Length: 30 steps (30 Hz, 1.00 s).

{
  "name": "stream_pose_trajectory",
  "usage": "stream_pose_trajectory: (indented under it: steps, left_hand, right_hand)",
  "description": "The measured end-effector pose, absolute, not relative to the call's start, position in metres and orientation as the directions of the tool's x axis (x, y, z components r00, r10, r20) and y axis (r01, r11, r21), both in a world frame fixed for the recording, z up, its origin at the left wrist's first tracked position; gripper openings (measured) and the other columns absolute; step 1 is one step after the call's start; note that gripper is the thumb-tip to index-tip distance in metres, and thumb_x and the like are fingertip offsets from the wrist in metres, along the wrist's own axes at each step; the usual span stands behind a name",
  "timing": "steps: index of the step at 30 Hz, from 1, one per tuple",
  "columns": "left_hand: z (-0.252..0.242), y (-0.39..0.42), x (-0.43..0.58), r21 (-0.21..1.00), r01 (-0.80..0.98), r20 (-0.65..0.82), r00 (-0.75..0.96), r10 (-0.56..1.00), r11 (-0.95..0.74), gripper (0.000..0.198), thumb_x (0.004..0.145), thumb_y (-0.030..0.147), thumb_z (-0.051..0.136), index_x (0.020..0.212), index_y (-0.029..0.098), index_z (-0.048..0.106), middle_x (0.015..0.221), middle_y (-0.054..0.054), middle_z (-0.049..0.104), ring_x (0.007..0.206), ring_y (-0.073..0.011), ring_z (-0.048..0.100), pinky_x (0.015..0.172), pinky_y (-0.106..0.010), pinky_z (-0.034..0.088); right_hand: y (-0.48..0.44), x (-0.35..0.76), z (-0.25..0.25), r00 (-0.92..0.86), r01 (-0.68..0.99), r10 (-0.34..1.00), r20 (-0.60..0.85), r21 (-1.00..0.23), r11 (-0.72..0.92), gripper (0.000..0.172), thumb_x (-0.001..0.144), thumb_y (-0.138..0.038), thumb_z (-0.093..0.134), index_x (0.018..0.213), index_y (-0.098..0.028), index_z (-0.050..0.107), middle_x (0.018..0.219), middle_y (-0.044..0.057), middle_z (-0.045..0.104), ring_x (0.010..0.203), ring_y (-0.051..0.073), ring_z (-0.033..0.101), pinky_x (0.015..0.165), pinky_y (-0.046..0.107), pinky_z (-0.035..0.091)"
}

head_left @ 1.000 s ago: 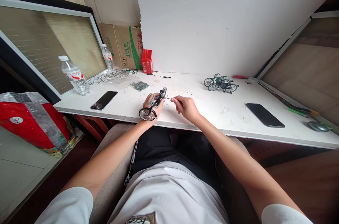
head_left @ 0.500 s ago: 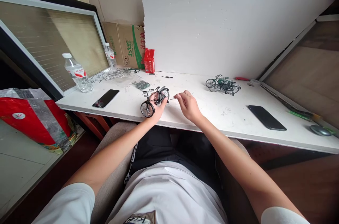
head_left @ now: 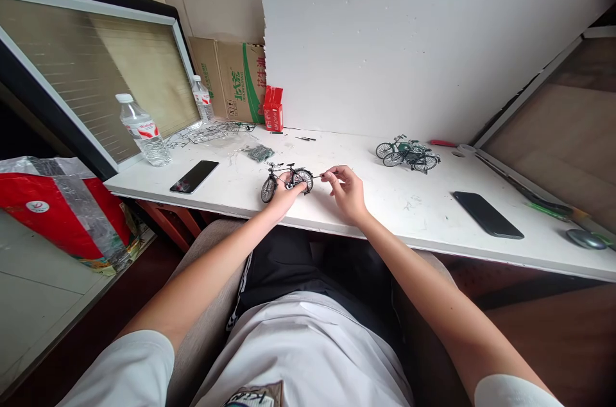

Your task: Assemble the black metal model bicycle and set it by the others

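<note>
A small black model bicycle (head_left: 269,189) is held by its frame in my left hand (head_left: 285,200), its front wheel pointing left and its rear wheel beside my thumb. Just right of that rear wheel, my right hand (head_left: 347,192) is closed in a pinch. A thin dark piece (head_left: 318,176) sticks out from its fingertips toward the wheel; it is too small to name, and I cannot tell if it touches the bicycle. Farther right, green and black model bicycles (head_left: 407,155) stand close together on the white table (head_left: 385,201).
A phone (head_left: 194,176) lies left and another phone (head_left: 487,214) right. Behind are a bag of small parts (head_left: 258,153), thin black part frames (head_left: 212,132), a red box (head_left: 273,113) and a carton (head_left: 235,83). Water bottles (head_left: 144,131) stand left; a mouse (head_left: 585,239) sits far right.
The bicycle has turned more side-on in my left hand, its front wheel shifting slightly right and up. My right hand's fingers have shifted, with the thin piece now close to the rear wheel.
</note>
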<state>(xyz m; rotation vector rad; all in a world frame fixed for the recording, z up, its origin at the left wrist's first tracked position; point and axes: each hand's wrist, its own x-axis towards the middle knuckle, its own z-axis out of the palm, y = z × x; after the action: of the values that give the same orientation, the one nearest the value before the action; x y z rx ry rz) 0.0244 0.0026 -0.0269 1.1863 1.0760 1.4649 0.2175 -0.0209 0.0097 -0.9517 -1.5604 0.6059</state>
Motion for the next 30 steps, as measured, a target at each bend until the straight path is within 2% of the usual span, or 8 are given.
stream_pose_trajectory:
  steps: [5,12,21,26,30]
  left_hand:
    - [-0.021,0.000,0.025,0.980,-0.179,0.078,-0.035,0.996,-0.083,0.053,0.078,0.028,0.084,0.126,0.018,0.065,0.125,-0.014,0.073,0.113,-0.0272,0.070,0.108,-0.048,0.054]
    - [-0.023,0.000,0.025,0.977,-0.186,0.114,0.028,0.993,-0.107,0.050,0.075,0.029,0.087,0.119,0.018,0.068,0.125,-0.014,0.074,0.116,-0.0284,0.069,0.109,-0.047,0.053]
    - [-0.019,-0.005,0.024,0.979,-0.180,0.105,0.047,0.993,-0.095,0.051,0.073,0.026,0.089,0.120,0.018,0.071,0.122,-0.012,0.076,0.119,-0.0297,0.068,0.111,-0.048,0.051]
    - [-0.020,-0.004,0.025,0.980,-0.174,0.107,0.031,0.994,-0.100,0.051,0.074,0.025,0.088,0.121,0.018,0.070,0.119,-0.013,0.076,0.117,-0.0296,0.069,0.112,-0.050,0.051]
    - [-0.021,-0.003,0.025,0.983,-0.149,0.111,0.041,0.993,-0.104,0.050,0.075,0.027,0.088,0.121,0.018,0.070,0.125,-0.014,0.075,0.121,-0.0312,0.068,0.112,-0.050,0.051]
  right_hand:
    - [-0.012,0.216,-0.007,-0.053,0.114,0.845,0.532,-0.837,0.535,0.036,0.105,-0.059,0.062,0.116,-0.024,0.065,0.116,0.011,0.080,0.102,0.026,0.080,0.057,0.027,0.056]
    - [-0.012,0.216,-0.012,-0.072,0.170,0.785,0.616,-0.767,0.618,0.033,0.110,-0.058,0.053,0.117,-0.027,0.059,0.108,0.009,0.078,0.099,0.024,0.081,0.058,0.029,0.059]
    - [-0.010,0.218,-0.016,-0.084,0.246,0.749,0.657,-0.715,0.655,0.025,0.113,-0.049,0.048,0.114,-0.027,0.057,0.104,0.007,0.078,0.092,0.022,0.080,0.057,0.029,0.054]
    - [-0.012,0.217,-0.015,-0.082,0.252,0.753,0.652,-0.718,0.649,0.025,0.113,-0.050,0.047,0.112,-0.026,0.056,0.103,0.007,0.078,0.088,0.022,0.079,0.065,0.032,0.058]
    - [-0.014,0.217,-0.012,-0.074,0.255,0.770,0.634,-0.734,0.629,0.030,0.111,-0.055,0.048,0.109,-0.027,0.055,0.103,0.008,0.078,0.088,0.023,0.078,0.070,0.036,0.061]
